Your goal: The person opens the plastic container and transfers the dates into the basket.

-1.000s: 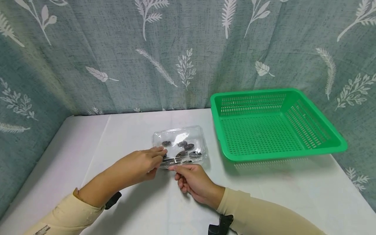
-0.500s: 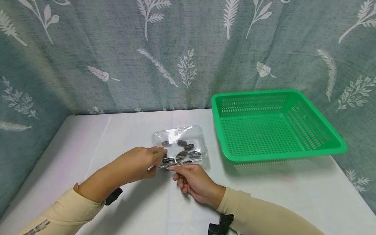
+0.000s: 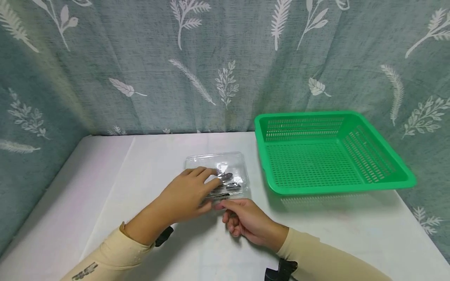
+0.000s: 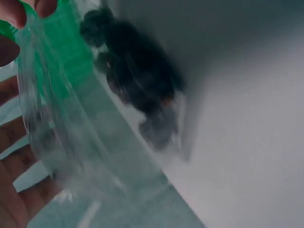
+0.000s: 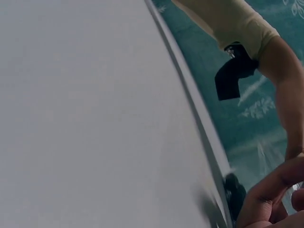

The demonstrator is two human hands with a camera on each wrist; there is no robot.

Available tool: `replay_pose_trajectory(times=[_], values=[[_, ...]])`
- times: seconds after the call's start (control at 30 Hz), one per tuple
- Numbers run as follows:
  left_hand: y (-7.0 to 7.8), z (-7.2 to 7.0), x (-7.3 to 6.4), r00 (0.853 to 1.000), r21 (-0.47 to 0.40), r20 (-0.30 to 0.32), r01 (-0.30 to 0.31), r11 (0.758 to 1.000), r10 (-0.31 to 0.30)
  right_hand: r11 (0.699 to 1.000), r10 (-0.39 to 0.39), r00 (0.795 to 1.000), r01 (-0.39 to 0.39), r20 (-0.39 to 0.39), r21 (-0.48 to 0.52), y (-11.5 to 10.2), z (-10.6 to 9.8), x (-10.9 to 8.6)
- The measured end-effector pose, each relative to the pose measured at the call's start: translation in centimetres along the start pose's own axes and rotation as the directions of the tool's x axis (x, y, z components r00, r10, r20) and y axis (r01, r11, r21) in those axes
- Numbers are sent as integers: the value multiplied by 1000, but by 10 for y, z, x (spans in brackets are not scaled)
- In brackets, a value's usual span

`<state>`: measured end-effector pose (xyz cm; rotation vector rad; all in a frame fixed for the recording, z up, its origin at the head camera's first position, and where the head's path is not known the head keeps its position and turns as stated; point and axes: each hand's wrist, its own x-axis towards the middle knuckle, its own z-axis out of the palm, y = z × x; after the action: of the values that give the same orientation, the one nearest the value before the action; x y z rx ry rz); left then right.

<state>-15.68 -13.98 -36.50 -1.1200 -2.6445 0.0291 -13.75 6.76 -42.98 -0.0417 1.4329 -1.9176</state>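
Observation:
A clear plastic clamshell box lies on the white table, with several dark, wrinkled oval pieces inside. My left hand rests over the left part of its lid, fingers spread and hiding some of the pieces. In the left wrist view the spread fingers lie behind the clear plastic, and the dark pieces are blurred. At the front edge, the thumb and forefinger of my right hand pinch the rim; its other fingers are curled in.
To the right of the box stands a green perforated basket, tilted slightly in view. A grey-green curtain with white leaf prints hangs behind the table. Black wrist cameras sit at both sleeves.
My left hand has slid right and further over the lid, its fingers now spread across it. The right hand has shifted slightly right along the front edge.

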Motion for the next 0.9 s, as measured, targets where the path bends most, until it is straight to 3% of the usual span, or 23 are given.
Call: replay_pose_trajectory(times=[0.13,0.33,0.63,0.73,0.9], values=[[8,3,15,999,-48,-13,-42,998,41,999,-50,996,51,-79,10,-2,-12,-6],[16,2,32,997,-64,36,-66,996,68,994,-105,982,108,-159,8,0,-18,-9],[13,-2,35,996,-122,62,-57,991,65,992,-121,976,126,-179,17,2,-16,-8],[8,-9,38,996,-150,18,-80,985,83,992,-117,978,123,-174,23,1,-17,-9],[-7,-25,43,987,-107,-145,-82,991,66,991,-122,981,129,-153,38,1,-18,-10]])
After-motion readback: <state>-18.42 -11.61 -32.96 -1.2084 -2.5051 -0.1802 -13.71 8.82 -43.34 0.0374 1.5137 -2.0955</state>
